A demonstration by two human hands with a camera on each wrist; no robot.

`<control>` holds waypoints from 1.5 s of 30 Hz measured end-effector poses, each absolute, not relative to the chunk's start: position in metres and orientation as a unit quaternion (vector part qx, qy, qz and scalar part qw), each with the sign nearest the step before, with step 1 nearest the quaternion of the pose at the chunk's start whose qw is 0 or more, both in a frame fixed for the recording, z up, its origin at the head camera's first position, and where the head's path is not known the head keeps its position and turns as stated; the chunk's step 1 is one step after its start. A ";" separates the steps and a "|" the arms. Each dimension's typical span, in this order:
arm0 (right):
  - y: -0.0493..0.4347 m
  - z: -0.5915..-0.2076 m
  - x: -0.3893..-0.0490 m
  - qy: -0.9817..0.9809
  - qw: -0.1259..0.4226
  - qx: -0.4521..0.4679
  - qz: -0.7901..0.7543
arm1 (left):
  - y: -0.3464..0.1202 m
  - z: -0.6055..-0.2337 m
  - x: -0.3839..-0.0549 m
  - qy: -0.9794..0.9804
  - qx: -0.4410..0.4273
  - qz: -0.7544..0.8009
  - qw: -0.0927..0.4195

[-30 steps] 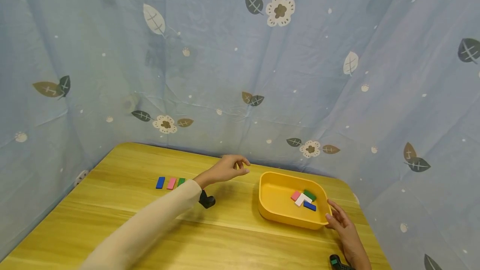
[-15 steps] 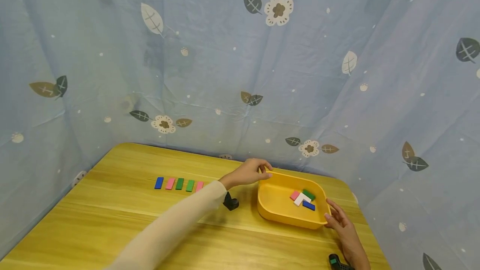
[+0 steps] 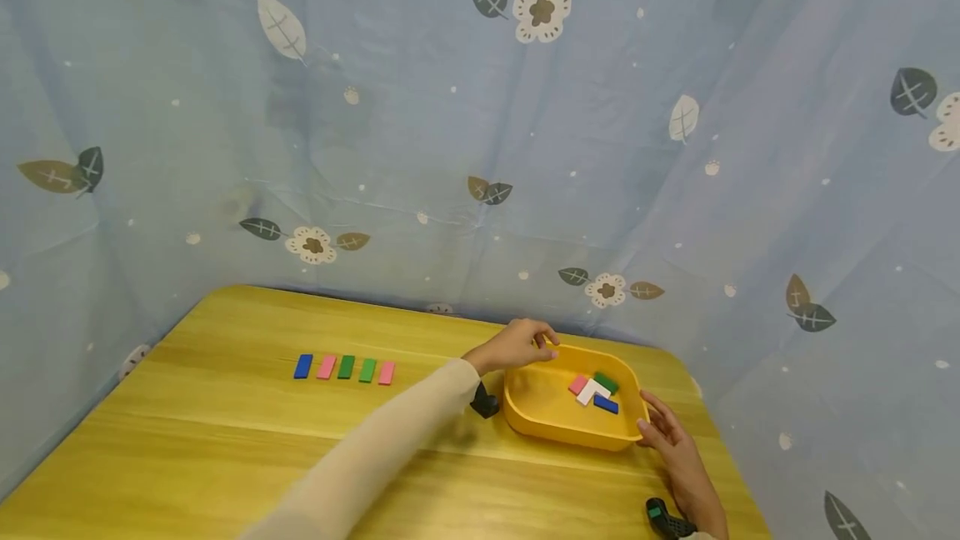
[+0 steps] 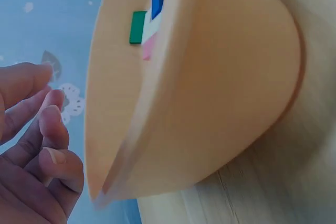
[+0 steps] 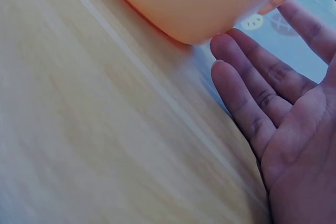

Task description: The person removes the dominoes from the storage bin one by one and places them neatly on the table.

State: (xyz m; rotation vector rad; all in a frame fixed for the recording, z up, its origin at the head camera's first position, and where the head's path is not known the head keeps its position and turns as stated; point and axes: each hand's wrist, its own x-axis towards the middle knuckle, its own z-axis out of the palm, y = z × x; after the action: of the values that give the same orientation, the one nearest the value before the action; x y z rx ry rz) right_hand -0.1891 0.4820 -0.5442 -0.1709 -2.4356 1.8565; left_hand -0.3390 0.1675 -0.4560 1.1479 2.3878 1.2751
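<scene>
A yellow plastic bin (image 3: 558,433) sits on the table, with pink, white, green and blue blocks (image 3: 592,390) lying together inside it. My left hand (image 3: 517,346) is at the bin's back left corner, fingers loosely bent and holding nothing; the left wrist view shows it just beside the rim. At the opposite end, my right hand (image 3: 678,452) holds the bin's right rim between thumb and forefinger. Its other fingers (image 5: 239,90) stretch out along the outer wall. Farther left, a spaced row of blue, pink and green blocks (image 3: 346,367) lies on the table.
The wooden-topped table (image 3: 225,440) ends at a blue patterned curtain (image 3: 420,123), close behind the bin. Black wrist devices (image 3: 667,519) are worn on both arms.
My left hand has moved right, from over the table to the bin's back left corner, uncovering the block row. The right hand stays at the bin. The head view has turned slightly right.
</scene>
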 end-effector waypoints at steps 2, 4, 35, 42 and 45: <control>0.483 -0.543 -0.190 -0.794 0.040 -0.059 0.603 | 0.173 -0.456 -0.341 0.811 0.389 0.426 0.098; 0.484 -0.542 -0.190 -0.796 0.043 -0.060 0.601 | 0.180 -0.456 -0.343 0.814 0.390 0.420 0.095; 0.484 -0.546 -0.189 -0.779 0.038 -0.052 0.623 | 0.227 -0.452 -0.347 0.838 0.411 0.346 0.102; 0.484 -0.548 -0.190 -0.779 0.035 -0.064 0.623 | 0.233 -0.465 -0.351 0.846 0.432 0.296 0.102; 0.485 -0.547 -0.191 -0.780 0.035 -0.064 0.622 | 0.236 -0.465 -0.350 0.847 0.443 0.278 0.092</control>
State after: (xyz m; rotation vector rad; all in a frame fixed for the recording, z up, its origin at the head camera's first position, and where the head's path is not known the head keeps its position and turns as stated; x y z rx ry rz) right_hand -0.1910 0.4854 -0.5474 -0.1973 -2.3969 1.9100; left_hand -0.3504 0.2365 -0.4653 1.3156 2.5165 0.8259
